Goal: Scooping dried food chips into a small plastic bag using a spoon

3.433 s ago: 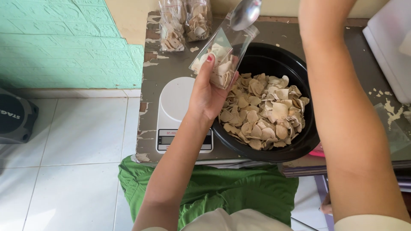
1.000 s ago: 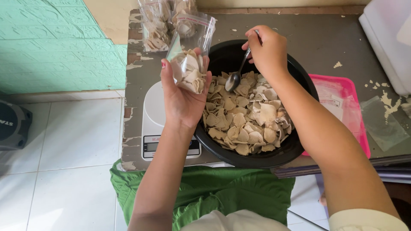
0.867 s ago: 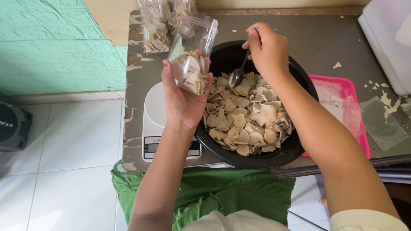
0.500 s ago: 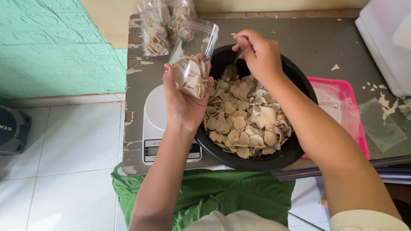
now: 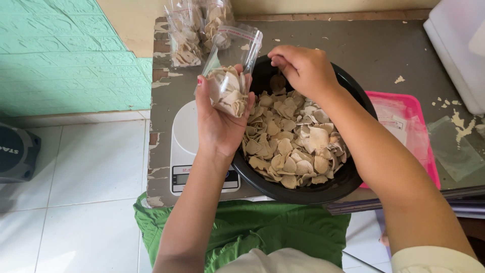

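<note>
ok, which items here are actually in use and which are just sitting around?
In use:
left hand holding the clear plastic zip bag of beige chips
right hand over the round black bowl of chips

Lying about:
white digital kitchen scale
filled clear chip bags
pink plastic tray
white box

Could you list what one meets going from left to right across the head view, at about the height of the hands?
Dark device on the floor → white kitchen scale → left hand holding a clear bag of chips → black bowl of chips → pink tray → white container.
</note>
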